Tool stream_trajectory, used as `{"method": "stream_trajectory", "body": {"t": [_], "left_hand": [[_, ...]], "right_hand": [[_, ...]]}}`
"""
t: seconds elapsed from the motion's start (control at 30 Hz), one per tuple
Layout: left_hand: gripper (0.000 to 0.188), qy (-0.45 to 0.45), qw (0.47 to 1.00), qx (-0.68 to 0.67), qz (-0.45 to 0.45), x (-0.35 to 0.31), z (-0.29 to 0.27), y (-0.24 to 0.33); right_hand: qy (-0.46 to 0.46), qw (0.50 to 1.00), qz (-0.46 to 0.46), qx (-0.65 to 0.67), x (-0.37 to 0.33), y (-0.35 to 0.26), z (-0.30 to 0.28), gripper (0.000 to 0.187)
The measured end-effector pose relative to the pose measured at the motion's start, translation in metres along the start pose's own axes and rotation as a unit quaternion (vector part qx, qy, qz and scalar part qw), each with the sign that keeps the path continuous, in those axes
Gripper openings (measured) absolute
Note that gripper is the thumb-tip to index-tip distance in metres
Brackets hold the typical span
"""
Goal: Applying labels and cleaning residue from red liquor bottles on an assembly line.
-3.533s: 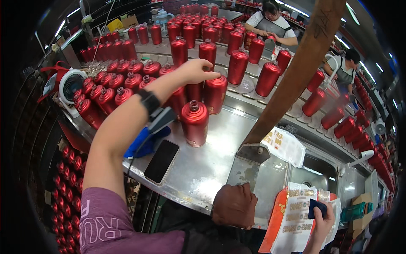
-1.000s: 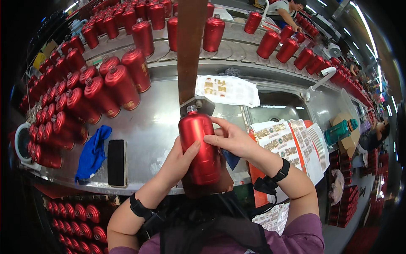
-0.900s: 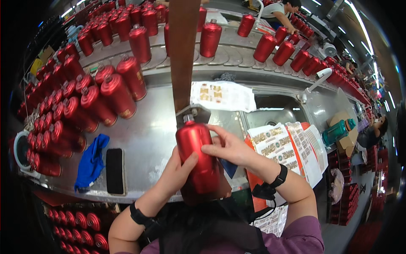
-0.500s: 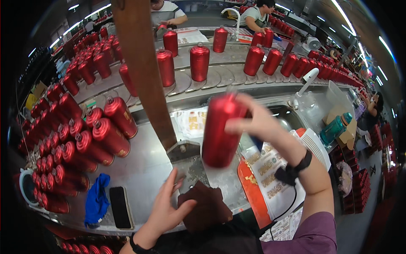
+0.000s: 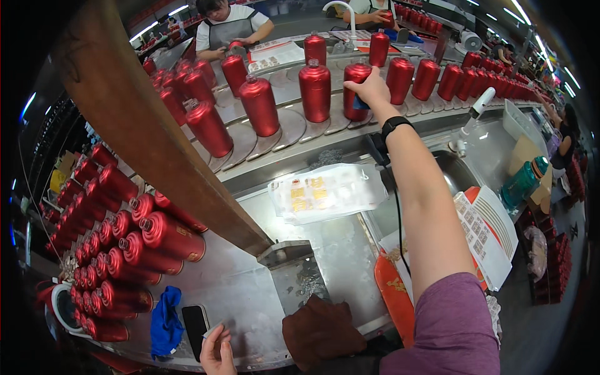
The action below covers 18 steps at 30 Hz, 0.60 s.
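My right hand (image 5: pixel 373 90) reaches far forward and grips a shiny red bottle (image 5: pixel 351 75) that stands upright on the conveyor plates. A bit of blue cloth (image 5: pixel 360 104) shows beneath my fingers. Near the lower edge, my left hand (image 5: pixel 217 353) has its fingers loosely curled and the thumb apart. I make out nothing held in it. Beside it lie a black phone (image 5: pixel 195 322) and a crumpled blue cloth (image 5: pixel 166 322). To its right is a folded brown cloth (image 5: pixel 322 331) at the bench edge.
Several red bottles lie stacked on the left (image 5: pixel 147 253); others line the conveyor (image 5: pixel 314 94). A wooden post (image 5: pixel 156 125) rises from the bench. Around my right arm are a printed sheet (image 5: pixel 328 194), a faucet (image 5: pixel 469 122), a sink (image 5: pixel 447 165) and a teal flask (image 5: pixel 524 181). Co-workers sit opposite.
My right hand has carried the red bottle from above the bench forward into a gap in the conveyor row. My left hand has drawn back toward the phone, its fingers more curled. The view has shifted.
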<state>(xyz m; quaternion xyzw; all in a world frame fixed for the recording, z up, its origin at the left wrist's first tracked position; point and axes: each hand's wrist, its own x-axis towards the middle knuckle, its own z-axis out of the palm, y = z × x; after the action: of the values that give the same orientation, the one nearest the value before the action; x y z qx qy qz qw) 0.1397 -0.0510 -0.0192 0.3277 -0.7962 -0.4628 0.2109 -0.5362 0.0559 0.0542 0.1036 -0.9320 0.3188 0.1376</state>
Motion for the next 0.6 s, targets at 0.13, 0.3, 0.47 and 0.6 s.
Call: {"method": "stream_trajectory", "body": {"t": [0.13, 0.3, 0.47, 0.6], "left_hand": [[0.03, 0.003, 0.999, -0.03, -0.032, -0.003, -0.002, -0.005], [0.03, 0.002, 0.998, -0.05, -0.038, 0.002, 0.0, 0.005], [0.036, -0.01, 0.995, -0.094, 0.022, 0.011, 0.008, 0.013], [0.035, -0.027, 0.996, -0.06, 0.064, 0.019, -0.004, 0.03]], "right_hand": [[0.026, 0.997, 0.009, -0.074, 0.003, -0.016, -0.011, 0.1], [0.056, 0.954, -0.29, 0.045, -0.048, -0.121, -0.007, 0.081], [-0.142, 0.969, -0.203, 0.009, -0.045, -0.153, 0.058, 0.125], [-0.117, 0.978, -0.169, 0.02, -0.052, -0.133, 0.067, 0.105]]}}
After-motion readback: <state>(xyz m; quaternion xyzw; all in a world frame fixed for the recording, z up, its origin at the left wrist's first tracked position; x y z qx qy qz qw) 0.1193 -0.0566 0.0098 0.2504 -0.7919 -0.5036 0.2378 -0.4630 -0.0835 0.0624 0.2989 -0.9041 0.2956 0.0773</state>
